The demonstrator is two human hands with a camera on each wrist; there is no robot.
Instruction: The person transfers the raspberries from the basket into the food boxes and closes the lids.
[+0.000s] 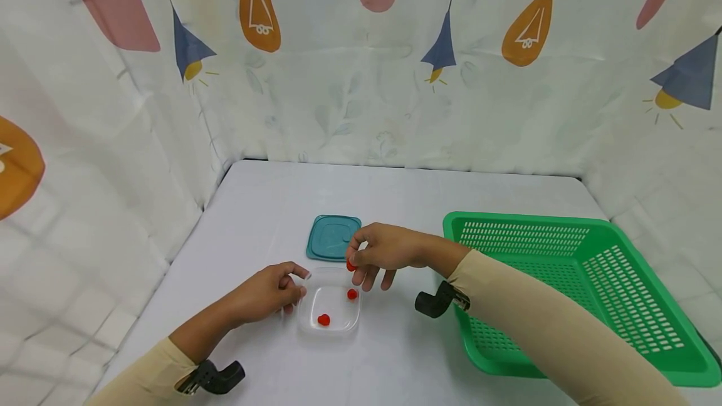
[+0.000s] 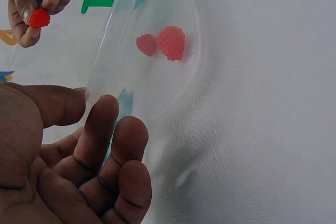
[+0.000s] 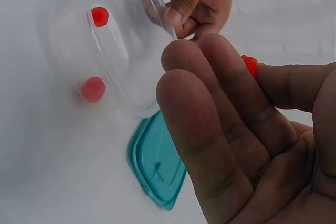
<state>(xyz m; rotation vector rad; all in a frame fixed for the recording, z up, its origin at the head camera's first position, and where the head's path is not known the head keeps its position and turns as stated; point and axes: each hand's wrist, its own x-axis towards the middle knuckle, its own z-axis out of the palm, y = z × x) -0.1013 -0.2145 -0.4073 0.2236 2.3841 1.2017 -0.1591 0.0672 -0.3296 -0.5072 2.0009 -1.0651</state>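
Observation:
A clear plastic container (image 1: 329,303) stands on the table with two red raspberries inside, one raspberry (image 1: 324,319) near the front and another raspberry (image 1: 352,294) by the right wall. My left hand (image 1: 274,291) pinches the container's left rim between thumb and index finger; the other fingers curl beside the wall, as the left wrist view shows. Over the container's far right corner, my right hand (image 1: 385,249) pinches a third raspberry (image 2: 40,18) between thumb and finger. Its remaining fingers extend downward. Behind the container lies a teal lid (image 1: 333,237), flat on the table.
A large green basket (image 1: 530,218) with slotted walls stands on the right, partly covered by the right forearm. White cloth covers the table (image 1: 265,205). A patterned curtain (image 1: 338,111) hangs around the back and sides.

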